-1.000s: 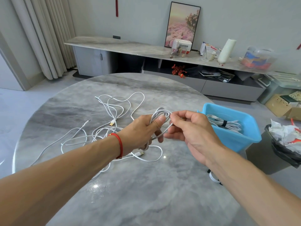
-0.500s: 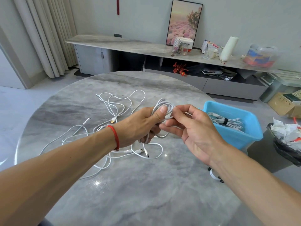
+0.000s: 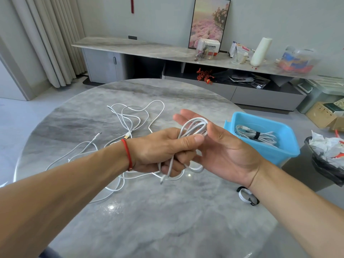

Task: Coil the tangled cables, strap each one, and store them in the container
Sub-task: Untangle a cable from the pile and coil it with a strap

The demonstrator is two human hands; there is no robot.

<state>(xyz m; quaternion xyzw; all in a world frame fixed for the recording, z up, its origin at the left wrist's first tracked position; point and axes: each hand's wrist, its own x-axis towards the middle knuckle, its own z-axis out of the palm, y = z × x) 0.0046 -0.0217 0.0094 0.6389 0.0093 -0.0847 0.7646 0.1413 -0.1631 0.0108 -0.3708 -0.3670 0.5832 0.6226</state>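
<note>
Two hands meet above the bench [image 3: 167,220]: the left hand [image 3: 163,151] grips the coiled white cable [image 3: 193,127], thumb pressed on its loops; the right hand [image 3: 223,149] lies spread, palm up, beneath. Far box [image 3: 210,47] reads partly "…nonic". Blue container [image 3: 286,146] sits right.

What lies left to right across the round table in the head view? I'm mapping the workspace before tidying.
Loose tangled white cables → left hand gripping the white cable coil → open right hand → black-and-white strap → blue plastic container holding a strapped white cable bundle.
</note>
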